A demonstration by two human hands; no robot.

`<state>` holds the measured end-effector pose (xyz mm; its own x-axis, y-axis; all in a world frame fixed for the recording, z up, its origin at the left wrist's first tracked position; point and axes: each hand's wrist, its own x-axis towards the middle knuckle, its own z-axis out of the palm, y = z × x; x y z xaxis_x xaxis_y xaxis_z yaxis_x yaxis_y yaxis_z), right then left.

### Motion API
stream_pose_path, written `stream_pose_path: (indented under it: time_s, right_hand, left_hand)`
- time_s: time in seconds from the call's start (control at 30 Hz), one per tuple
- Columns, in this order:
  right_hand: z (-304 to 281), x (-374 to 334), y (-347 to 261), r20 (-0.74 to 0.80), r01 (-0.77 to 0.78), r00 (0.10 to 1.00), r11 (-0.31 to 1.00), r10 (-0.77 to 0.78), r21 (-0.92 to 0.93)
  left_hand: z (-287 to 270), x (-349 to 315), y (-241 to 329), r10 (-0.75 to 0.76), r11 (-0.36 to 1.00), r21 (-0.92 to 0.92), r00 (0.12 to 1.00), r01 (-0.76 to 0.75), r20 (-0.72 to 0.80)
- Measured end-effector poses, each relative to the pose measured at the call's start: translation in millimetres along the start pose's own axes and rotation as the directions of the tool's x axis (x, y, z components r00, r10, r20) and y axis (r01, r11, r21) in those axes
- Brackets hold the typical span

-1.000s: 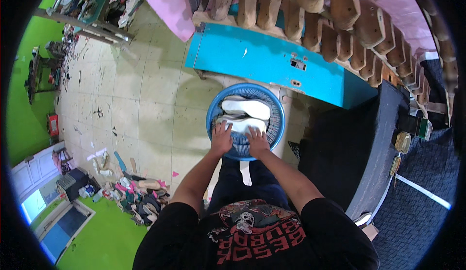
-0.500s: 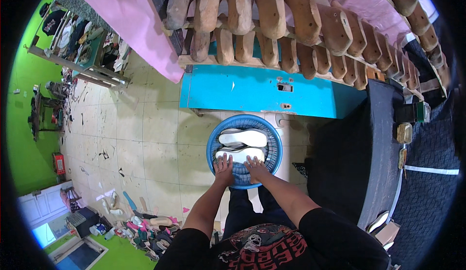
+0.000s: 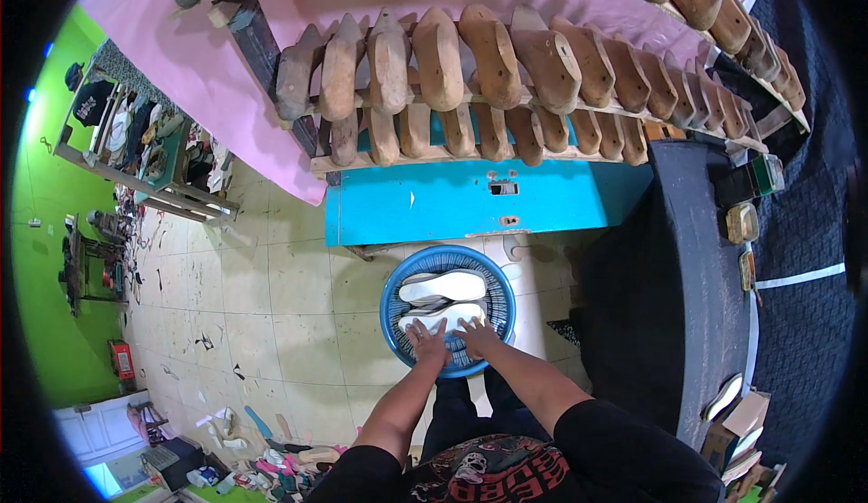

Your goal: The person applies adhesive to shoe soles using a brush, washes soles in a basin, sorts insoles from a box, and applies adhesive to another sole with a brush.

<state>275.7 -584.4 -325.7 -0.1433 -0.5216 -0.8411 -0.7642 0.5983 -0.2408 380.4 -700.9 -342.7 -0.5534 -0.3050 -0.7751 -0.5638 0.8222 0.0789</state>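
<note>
A round blue plastic basket (image 3: 391, 304) stands in front of my legs. Inside lie two pale, shoe-shaped pieces with white soles turned up: a far white sole (image 3: 445, 286) and a near white sole (image 3: 464, 310), side by side. My left hand (image 3: 429, 344) reaches over the near rim, its spread fingers touching the left part of the near sole. On that sole's right part rest the fingers of my right hand (image 3: 476, 337), also apart. Neither hand is closed around anything. What lies beneath the soles is mostly hidden.
Beyond the basket stands a turquoise panel (image 3: 407, 203), under wooden racks of shoe lasts (image 3: 440, 60). A dark-covered table (image 3: 683, 277) is on the right. Shoe parts and scraps (image 3: 294, 467) lie heaped at the lower left. At the far left is a cluttered wooden shelf (image 3: 154, 182).
The view has tilted, so the racks and basket appear lower. Both hands remain at the near sole, with their fingers slightly shifted and more spread.
</note>
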Motion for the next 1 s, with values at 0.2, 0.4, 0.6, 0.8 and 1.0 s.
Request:
stream_pose_path:
  time_s: [0.2,0.4,0.6,0.8,1.0]
  right_hand:
    - [-2.6,2.6,-10.0,0.013,-0.048,0.999,0.998,0.048,0.031]
    - [-0.5,1.9,-9.7,0.052,-0.086,0.995,0.994,0.082,0.071]
    - [-3.1,0.6,-9.3,0.014,-0.072,0.997,0.989,0.071,0.127]
    - [2.1,7.4,13.5,-0.031,-0.075,0.996,0.978,0.083,0.197]
    - [55.5,-9.4,89.1,-0.143,-0.012,0.984,0.829,0.111,0.560]
  left_hand:
    - [13.2,7.0,-8.8,0.022,0.996,0.090,1.000,-0.024,0.021]
    - [9.4,11.1,-1.2,-0.012,0.996,0.094,0.993,0.001,0.117]
    - [7.9,20.2,-2.7,-0.053,0.987,0.157,0.990,0.033,0.127]
    - [-9.1,30.3,3.6,0.030,0.990,0.131,0.986,-0.052,0.167]
    - [-23.8,24.4,-4.2,0.067,0.992,0.090,0.978,-0.086,0.198]
